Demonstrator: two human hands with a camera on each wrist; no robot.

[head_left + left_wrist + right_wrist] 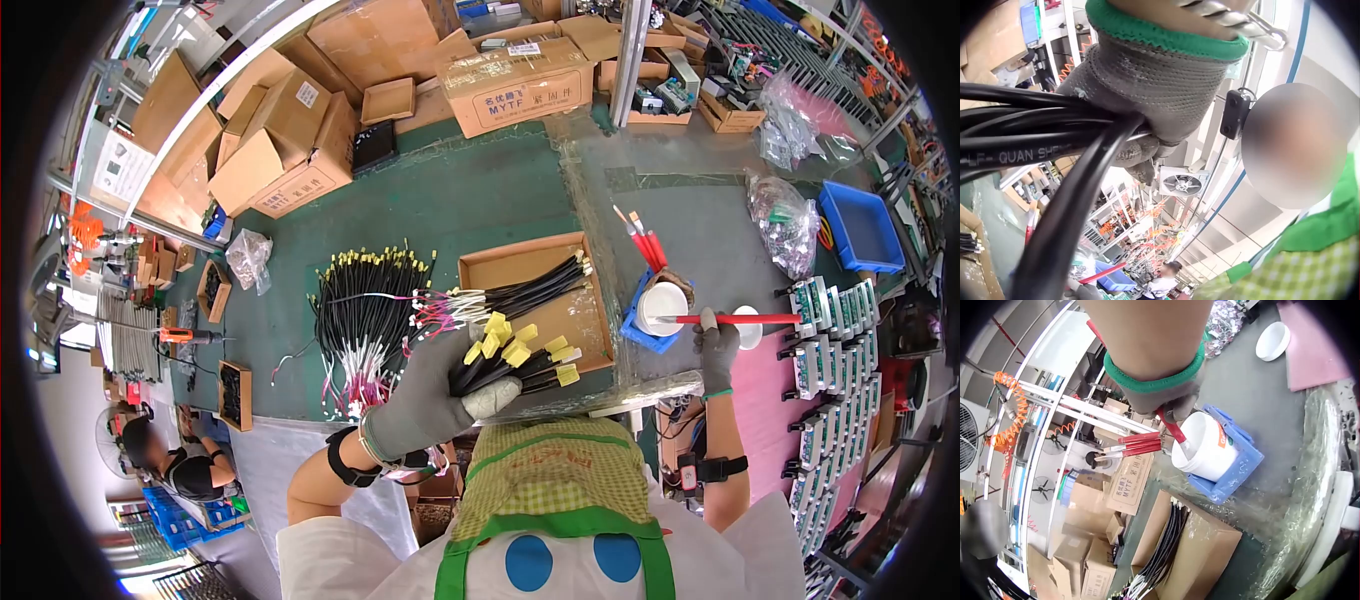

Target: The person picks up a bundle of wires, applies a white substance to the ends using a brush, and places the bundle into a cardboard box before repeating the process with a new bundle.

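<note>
In the head view my gloved left hand (420,395) grips a bundle of black cables (476,376) with yellow tips (515,352) fanned out toward the right. The left wrist view shows the cables (1016,137) passing through that fist, with the fingertips partly hidden. My gloved right hand (715,355) holds a red-handled brush (770,319). Its tip is over the mouth of a white tub (652,304); in the right wrist view the brush (1174,430) slants into the tub (1217,456). A blue holder (1244,465) surrounds the tub.
More red-handled brushes (650,248) stand behind the tub. A white lid (748,330) lies right of it. A cardboard tray (597,335) holds black cables, and a large spread of yellow-tipped cables (365,300) lies left. Cardboard boxes (520,88) line the back; circuit boards (835,350) stand right.
</note>
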